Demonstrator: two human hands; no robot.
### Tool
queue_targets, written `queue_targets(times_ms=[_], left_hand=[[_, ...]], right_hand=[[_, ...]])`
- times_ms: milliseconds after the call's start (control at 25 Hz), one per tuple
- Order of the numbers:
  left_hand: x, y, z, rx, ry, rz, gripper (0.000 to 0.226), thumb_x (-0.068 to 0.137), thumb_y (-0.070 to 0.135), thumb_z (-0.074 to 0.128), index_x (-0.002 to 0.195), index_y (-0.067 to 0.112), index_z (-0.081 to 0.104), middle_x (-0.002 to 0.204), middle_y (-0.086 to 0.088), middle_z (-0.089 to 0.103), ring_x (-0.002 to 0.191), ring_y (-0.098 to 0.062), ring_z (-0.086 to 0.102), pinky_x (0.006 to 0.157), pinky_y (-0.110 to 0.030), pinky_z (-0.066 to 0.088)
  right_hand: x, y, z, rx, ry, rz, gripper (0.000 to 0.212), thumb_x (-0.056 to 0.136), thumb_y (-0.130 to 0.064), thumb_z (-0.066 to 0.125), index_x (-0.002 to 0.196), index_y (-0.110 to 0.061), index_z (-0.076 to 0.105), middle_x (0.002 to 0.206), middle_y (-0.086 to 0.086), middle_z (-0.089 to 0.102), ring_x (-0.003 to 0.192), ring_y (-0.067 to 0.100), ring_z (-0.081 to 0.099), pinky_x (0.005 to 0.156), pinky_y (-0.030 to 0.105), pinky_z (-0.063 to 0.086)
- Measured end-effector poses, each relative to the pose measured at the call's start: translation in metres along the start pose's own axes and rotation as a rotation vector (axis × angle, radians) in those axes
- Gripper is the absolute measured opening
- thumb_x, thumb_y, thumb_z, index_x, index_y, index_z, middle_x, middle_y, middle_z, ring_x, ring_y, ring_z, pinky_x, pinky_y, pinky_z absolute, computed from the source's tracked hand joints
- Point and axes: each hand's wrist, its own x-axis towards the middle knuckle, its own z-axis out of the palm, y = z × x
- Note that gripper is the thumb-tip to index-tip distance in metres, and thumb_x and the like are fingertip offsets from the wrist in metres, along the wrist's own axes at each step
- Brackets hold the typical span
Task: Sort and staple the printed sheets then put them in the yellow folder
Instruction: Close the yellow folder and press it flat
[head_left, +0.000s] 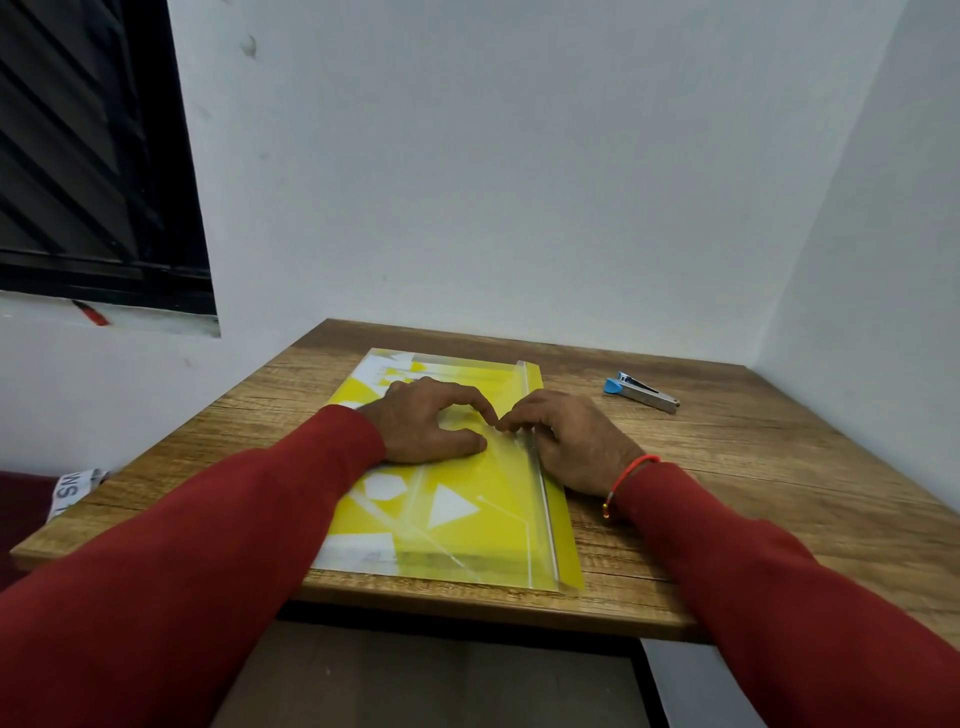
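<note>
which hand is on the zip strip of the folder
The right hand, with the red thread on its wrist, pinches the clear zip strip. The left hand rests on the yellow folder face.

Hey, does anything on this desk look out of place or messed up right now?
Nothing much stands out. The yellow folder lies flat on the wooden desk, slightly askew to its front edge, with both hands on it near the zip strip. The stapler lies off to the right, clear of the folder. Nothing looks spilled or damaged.
</note>
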Motion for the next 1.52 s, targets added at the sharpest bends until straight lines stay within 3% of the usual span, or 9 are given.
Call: queue_targets(times_ms=[360, 560, 720, 880, 960, 1080, 1240, 1400, 1520], left_hand=[[-0.008, 0.017, -0.005, -0.012, -0.003, -0.08, 0.062, 0.067, 0.053, 0.042, 0.125, 0.039, 0.057, 0.098, 0.008, 0.062, 0.098, -0.015, 0.049, 0.102, -0.04, 0.035], [-0.013, 0.025, -0.007, -0.019, 0.005, -0.08, 0.06, 0.072, 0.044, 0.041, 0.13, 0.034, 0.056, 0.082, 0.014, 0.051, 0.084, -0.001, 0.046, 0.092, -0.035, 0.03], [-0.013, 0.022, -0.01, -0.065, -0.012, -0.077, 0.06, 0.076, 0.04, 0.036, 0.132, 0.032, 0.055, 0.097, 0.023, 0.054, 0.091, 0.003, 0.049, 0.103, -0.038, 0.032], [-0.007, 0.013, -0.006, -0.086, -0.011, -0.094, 0.058, 0.077, 0.039, 0.034, 0.13, 0.035, 0.056, 0.123, 0.012, 0.06, 0.116, -0.016, 0.052, 0.111, -0.044, 0.032], [-0.004, 0.007, -0.004, -0.129, -0.011, -0.11, 0.054, 0.077, 0.041, 0.036, 0.127, 0.039, 0.057, 0.129, 0.012, 0.059, 0.118, -0.016, 0.052, 0.11, -0.045, 0.034], [-0.002, 0.001, -0.002, -0.138, -0.009, -0.107, 0.046, 0.08, 0.051, 0.039, 0.121, 0.043, 0.06, 0.127, 0.014, 0.062, 0.118, -0.015, 0.054, 0.109, -0.044, 0.037], [-0.009, 0.008, -0.005, 0.156, -0.02, -0.031, 0.064, 0.07, 0.088, 0.038, 0.118, 0.051, 0.058, 0.14, 0.02, 0.05, 0.135, -0.009, 0.041, 0.116, -0.047, 0.023], [-0.019, 0.021, -0.012, 0.497, 0.02, -0.168, 0.059, 0.08, 0.085, 0.038, 0.131, 0.056, 0.05, 0.155, 0.016, 0.03, 0.143, -0.017, 0.024, 0.113, -0.052, 0.015], [-0.035, 0.039, -0.017, 0.555, 0.126, -0.295, 0.054, 0.089, 0.074, 0.042, 0.138, 0.052, 0.043, 0.16, 0.012, 0.024, 0.143, -0.02, 0.029, 0.111, -0.055, 0.027]], right_hand=[[0.01, 0.008, 0.004, -0.07, -0.082, 0.035, 0.056, 0.078, 0.011, 0.045, 0.112, -0.023, 0.073, 0.119, -0.004, 0.066, 0.116, 0.023, 0.054, 0.102, 0.039, 0.043], [0.009, 0.006, 0.003, 0.023, -0.052, 0.021, 0.055, 0.076, 0.008, 0.039, 0.108, -0.021, 0.074, 0.114, -0.002, 0.069, 0.11, 0.019, 0.058, 0.099, 0.032, 0.046], [-0.001, 0.02, 0.004, 0.164, 0.29, 0.083, 0.062, 0.078, 0.007, 0.04, 0.12, -0.028, 0.068, 0.107, -0.007, 0.069, 0.096, 0.014, 0.058, 0.092, 0.035, 0.049], [-0.001, 0.012, 0.004, -0.038, 0.002, 0.032, 0.062, 0.075, -0.002, 0.041, 0.119, -0.038, 0.067, 0.132, -0.014, 0.058, 0.126, 0.017, 0.042, 0.103, 0.04, 0.032], [0.002, 0.016, 0.006, -0.041, 0.059, 0.049, 0.06, 0.078, 0.003, 0.046, 0.114, -0.039, 0.068, 0.135, -0.016, 0.055, 0.13, 0.016, 0.037, 0.103, 0.041, 0.029], [-0.001, 0.025, 0.003, 0.234, 0.349, 0.118, 0.053, 0.078, 0.009, 0.046, 0.11, -0.027, 0.068, 0.119, -0.006, 0.065, 0.11, 0.012, 0.053, 0.097, 0.027, 0.041], [-0.001, 0.036, 0.001, 0.266, 0.337, 0.167, 0.044, 0.08, 0.012, 0.053, 0.099, -0.024, 0.069, 0.102, -0.004, 0.069, 0.089, -0.005, 0.052, 0.076, 0.008, 0.04], [-0.001, 0.029, 0.002, 0.265, 0.13, 0.033, 0.022, 0.089, -0.027, 0.055, 0.107, -0.031, 0.068, 0.11, -0.013, 0.068, 0.101, -0.009, 0.053, 0.085, 0.017, 0.04], [-0.004, 0.021, 0.008, 0.206, -0.049, -0.086, 0.045, 0.09, -0.06, 0.048, 0.112, -0.028, 0.071, 0.118, -0.013, 0.067, 0.113, 0.001, 0.057, 0.1, 0.033, 0.044]])
